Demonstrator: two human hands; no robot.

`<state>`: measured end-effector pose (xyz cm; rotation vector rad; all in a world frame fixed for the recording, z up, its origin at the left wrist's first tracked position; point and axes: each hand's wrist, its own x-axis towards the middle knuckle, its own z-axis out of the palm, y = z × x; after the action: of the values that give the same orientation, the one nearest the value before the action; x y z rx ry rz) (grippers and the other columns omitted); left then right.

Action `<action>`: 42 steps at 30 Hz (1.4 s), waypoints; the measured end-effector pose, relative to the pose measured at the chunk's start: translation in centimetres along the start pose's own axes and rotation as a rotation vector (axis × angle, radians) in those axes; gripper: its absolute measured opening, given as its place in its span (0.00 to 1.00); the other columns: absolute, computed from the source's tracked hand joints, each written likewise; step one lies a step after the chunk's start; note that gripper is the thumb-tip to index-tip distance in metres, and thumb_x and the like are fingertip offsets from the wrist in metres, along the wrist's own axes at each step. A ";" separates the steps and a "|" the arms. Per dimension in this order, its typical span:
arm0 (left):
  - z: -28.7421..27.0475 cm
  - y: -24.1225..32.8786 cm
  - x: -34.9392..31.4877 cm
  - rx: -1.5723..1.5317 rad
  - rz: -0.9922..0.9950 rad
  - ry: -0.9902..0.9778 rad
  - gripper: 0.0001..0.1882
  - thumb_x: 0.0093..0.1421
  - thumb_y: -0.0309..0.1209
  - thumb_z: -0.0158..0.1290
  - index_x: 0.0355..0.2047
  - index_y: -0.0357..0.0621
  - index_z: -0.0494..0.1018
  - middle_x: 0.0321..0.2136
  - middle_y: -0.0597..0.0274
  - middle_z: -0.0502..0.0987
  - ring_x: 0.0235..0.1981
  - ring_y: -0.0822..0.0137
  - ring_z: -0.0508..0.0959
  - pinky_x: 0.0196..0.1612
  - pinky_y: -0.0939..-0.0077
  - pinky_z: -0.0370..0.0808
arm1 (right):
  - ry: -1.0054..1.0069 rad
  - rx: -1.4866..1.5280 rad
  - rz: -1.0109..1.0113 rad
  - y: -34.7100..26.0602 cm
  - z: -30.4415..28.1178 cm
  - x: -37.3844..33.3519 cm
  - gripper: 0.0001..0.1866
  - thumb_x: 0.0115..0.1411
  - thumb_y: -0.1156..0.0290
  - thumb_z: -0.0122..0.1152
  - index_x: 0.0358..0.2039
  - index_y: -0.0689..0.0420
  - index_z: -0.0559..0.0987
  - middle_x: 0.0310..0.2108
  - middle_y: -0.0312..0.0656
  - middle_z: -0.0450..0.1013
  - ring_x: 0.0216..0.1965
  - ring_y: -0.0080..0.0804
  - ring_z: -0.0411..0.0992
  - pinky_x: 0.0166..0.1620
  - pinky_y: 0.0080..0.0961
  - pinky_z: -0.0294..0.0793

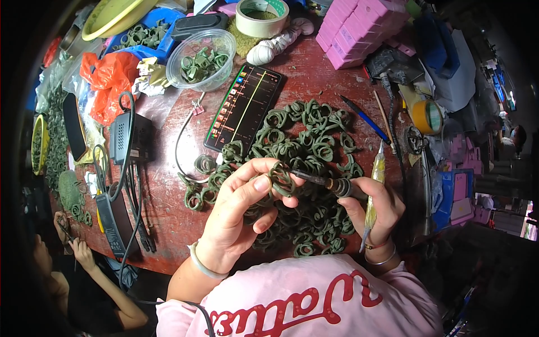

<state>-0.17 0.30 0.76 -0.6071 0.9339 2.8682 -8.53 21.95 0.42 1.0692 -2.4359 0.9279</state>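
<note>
My left hand pinches a dark green, wax-like ring between thumb and fingers, over the middle of the pile. In my right hand is a dark pen-shaped tool like a soldering iron, its thin tip pointing left and reaching the ring; whether it touches, I cannot tell. A slim tool with a yellow wrapped handle also sits among the right hand's fingers, roughly upright. Under and beyond both hands spreads a heap of similar green rings.
A lit phone lies beyond the rings on the red table. Behind it stands a clear tub. Pink blocks are stacked at the back right; a blue pen lies nearer. Corded boxes and another person's hands are at left.
</note>
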 end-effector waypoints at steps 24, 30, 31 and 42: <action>0.0 0.0 0.0 -0.003 0.015 0.022 0.21 0.62 0.39 0.52 0.44 0.32 0.65 0.39 0.48 0.74 0.25 0.78 0.74 0.12 0.96 0.64 | 0.004 0.006 0.007 0.0 -0.2 -0.1 0.19 0.47 0.60 0.75 0.32 0.59 0.79 0.24 0.37 0.76 0.22 0.34 0.74 0.27 0.27 0.73; -0.1 0.0 0.1 0.009 0.015 0.011 0.21 0.62 0.39 0.52 0.46 0.34 0.64 0.41 0.47 0.74 0.28 0.74 0.76 0.13 0.95 0.65 | 0.020 0.021 0.013 0.1 -0.1 -0.1 0.19 0.48 0.60 0.75 0.33 0.60 0.79 0.25 0.38 0.76 0.23 0.34 0.74 0.27 0.27 0.73; -0.5 -0.1 0.1 0.010 0.015 0.010 0.21 0.62 0.39 0.52 0.46 0.34 0.64 0.41 0.47 0.74 0.28 0.74 0.76 0.13 0.95 0.65 | 0.027 0.031 0.017 0.1 -0.1 -0.1 0.19 0.48 0.60 0.75 0.33 0.61 0.79 0.25 0.38 0.76 0.23 0.34 0.74 0.27 0.27 0.72; -0.7 -0.2 0.2 -0.058 0.057 -0.112 0.17 0.62 0.23 0.49 0.52 0.43 0.63 0.50 0.48 0.72 0.42 0.60 0.80 0.23 0.83 0.77 | 0.043 0.078 0.074 0.2 -0.5 0.0 0.18 0.50 0.59 0.73 0.33 0.60 0.79 0.24 0.38 0.76 0.22 0.35 0.74 0.28 0.28 0.72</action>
<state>-0.10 -0.02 0.04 -0.4249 0.8682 2.9529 -8.66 22.32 0.71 0.9807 -2.4364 1.0667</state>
